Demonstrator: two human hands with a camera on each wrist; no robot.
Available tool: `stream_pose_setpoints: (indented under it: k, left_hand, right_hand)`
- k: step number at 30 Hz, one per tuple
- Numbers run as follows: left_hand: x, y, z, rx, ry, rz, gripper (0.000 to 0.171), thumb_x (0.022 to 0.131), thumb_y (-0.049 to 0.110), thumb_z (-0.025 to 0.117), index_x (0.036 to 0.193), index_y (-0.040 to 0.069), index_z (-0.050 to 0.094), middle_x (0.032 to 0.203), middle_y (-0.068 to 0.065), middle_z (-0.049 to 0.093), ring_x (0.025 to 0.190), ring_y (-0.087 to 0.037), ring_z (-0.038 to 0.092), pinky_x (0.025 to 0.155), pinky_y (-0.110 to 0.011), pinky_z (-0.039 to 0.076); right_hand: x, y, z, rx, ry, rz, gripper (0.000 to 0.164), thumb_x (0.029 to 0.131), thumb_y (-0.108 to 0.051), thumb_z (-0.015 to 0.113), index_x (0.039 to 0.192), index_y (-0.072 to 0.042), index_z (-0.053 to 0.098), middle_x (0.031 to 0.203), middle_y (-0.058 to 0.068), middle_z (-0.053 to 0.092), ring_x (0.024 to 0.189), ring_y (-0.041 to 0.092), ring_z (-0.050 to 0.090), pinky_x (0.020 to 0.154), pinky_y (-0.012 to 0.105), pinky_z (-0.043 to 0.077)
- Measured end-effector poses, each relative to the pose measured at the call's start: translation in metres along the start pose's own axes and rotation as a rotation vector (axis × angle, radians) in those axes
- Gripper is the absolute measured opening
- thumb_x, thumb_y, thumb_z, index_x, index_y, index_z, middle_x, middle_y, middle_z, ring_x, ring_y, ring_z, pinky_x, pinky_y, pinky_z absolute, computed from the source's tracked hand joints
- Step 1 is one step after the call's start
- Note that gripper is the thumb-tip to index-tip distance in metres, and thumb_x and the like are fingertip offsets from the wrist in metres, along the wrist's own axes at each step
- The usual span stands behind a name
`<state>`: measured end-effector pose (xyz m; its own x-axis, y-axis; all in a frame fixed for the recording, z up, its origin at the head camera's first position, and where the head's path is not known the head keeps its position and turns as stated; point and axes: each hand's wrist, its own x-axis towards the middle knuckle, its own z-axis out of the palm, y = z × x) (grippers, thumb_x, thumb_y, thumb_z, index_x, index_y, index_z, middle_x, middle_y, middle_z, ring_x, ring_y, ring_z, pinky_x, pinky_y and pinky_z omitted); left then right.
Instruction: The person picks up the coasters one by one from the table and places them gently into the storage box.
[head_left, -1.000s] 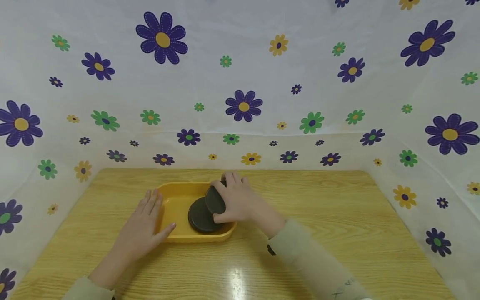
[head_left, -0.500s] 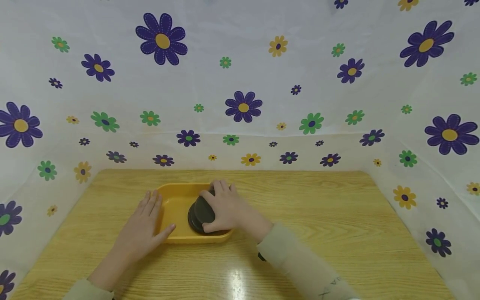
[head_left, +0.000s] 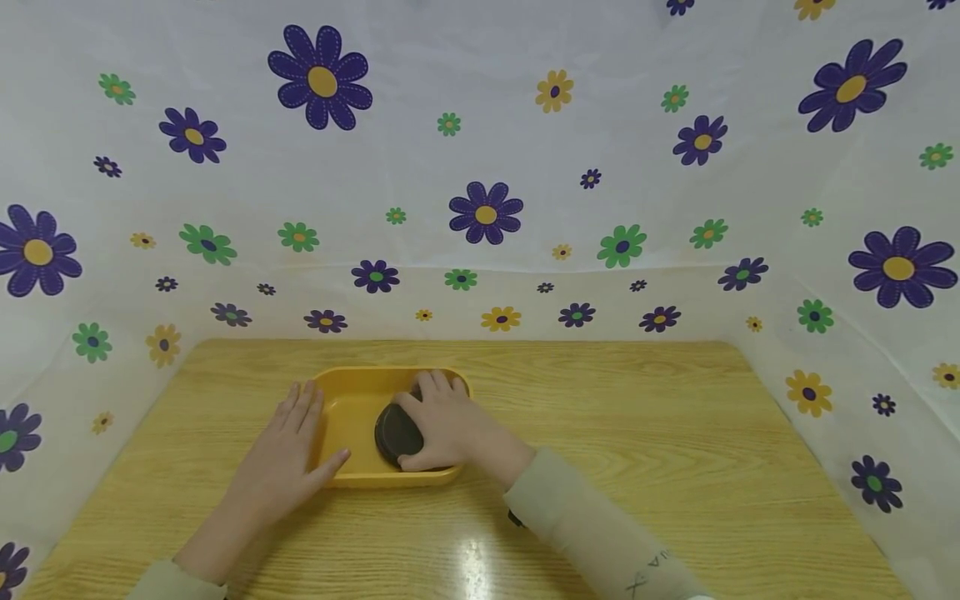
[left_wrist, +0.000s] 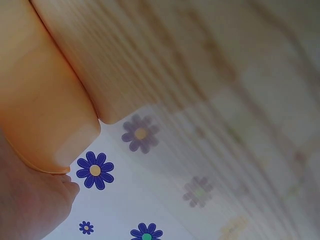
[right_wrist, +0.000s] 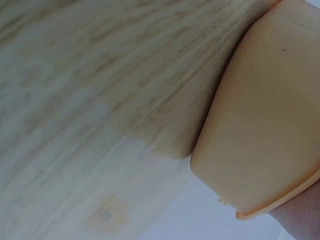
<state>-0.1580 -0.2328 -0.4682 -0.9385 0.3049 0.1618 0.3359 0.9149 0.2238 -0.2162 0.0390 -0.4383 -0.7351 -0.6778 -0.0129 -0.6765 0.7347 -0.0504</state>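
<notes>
A yellow plastic tray point(head_left: 352, 396) with rounded corners sits on the wooden table. In its right half is a dark round disc point(head_left: 397, 433), partly hidden by my right hand point(head_left: 442, 421). That hand reaches over the right rim, thumb at the disc's near edge and fingers toward its far edge, holding it low in the tray. My left hand point(head_left: 281, 454) rests along the left rim with fingers straight and thumb at the near-left corner. The left wrist view shows the tray's outer wall point(left_wrist: 45, 90) beside the hand; the right wrist view shows the opposite wall point(right_wrist: 265, 110).
Wooden table point(head_left: 637, 442) extends to the right of the tray and in front of it. A white cloth point(head_left: 420, 167) printed with purple, green and yellow flowers stands at the back and both sides.
My right hand has moved left and down with one dark disc, bringing it from a tilt above the other disc down onto it. The left hand has stayed on the rim.
</notes>
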Motion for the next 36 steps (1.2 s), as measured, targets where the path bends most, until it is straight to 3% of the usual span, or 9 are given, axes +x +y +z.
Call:
stream_pose_setpoints:
  k: [10,15,21,26,36]
  left_hand:
    - [-0.001,0.0,0.0,0.001,-0.001,0.003,0.096,0.103,0.054,0.06,0.163,-0.011,0.024,0.173,-0.032,0.019,0.162,-0.052,0.017,0.135,-0.057,0.016]
    - [0.0,0.0,-0.001,0.009,0.029,0.021,0.095,0.103,0.053,0.061,0.162,-0.012,0.027,0.172,-0.034,0.022,0.16,-0.054,0.021,0.134,-0.058,0.02]
    - [0.0,0.001,-0.002,0.004,0.008,0.013,0.096,0.103,0.055,0.059,0.163,-0.012,0.026,0.172,-0.033,0.02,0.161,-0.053,0.019,0.131,-0.062,0.024]
    - [0.001,0.001,-0.004,0.011,0.002,0.017,0.097,0.103,0.058,0.058,0.163,-0.012,0.026,0.172,-0.033,0.021,0.161,-0.053,0.019,0.129,-0.064,0.027]
    - [0.001,0.001,-0.005,0.013,-0.011,0.015,0.098,0.103,0.058,0.058,0.162,-0.013,0.025,0.172,-0.033,0.02,0.161,-0.053,0.02,0.132,-0.061,0.022]
  right_hand:
    - [0.001,-0.001,0.007,-0.045,0.01,-0.009,0.077,0.09,-0.07,0.068,0.151,-0.025,0.054,0.147,0.008,0.05,0.133,0.026,0.048,0.104,0.046,0.049]
    - [0.0,-0.001,0.008,-0.059,0.014,-0.019,0.077,0.092,-0.072,0.065,0.152,-0.026,0.054,0.148,0.008,0.05,0.133,0.026,0.049,0.103,0.045,0.049]
    - [-0.002,0.0,0.007,-0.072,0.025,-0.038,0.075,0.095,-0.072,0.062,0.152,-0.025,0.053,0.148,0.008,0.05,0.131,0.024,0.049,0.102,0.044,0.05]
    - [-0.002,0.002,0.002,-0.03,0.026,-0.04,0.074,0.096,-0.068,0.063,0.154,-0.024,0.052,0.148,0.009,0.05,0.135,0.026,0.049,0.108,0.047,0.049]
    - [-0.015,0.01,-0.015,-0.01,0.043,-0.016,0.074,0.098,-0.062,0.066,0.156,-0.018,0.05,0.153,0.011,0.048,0.142,0.029,0.046,0.119,0.052,0.044]
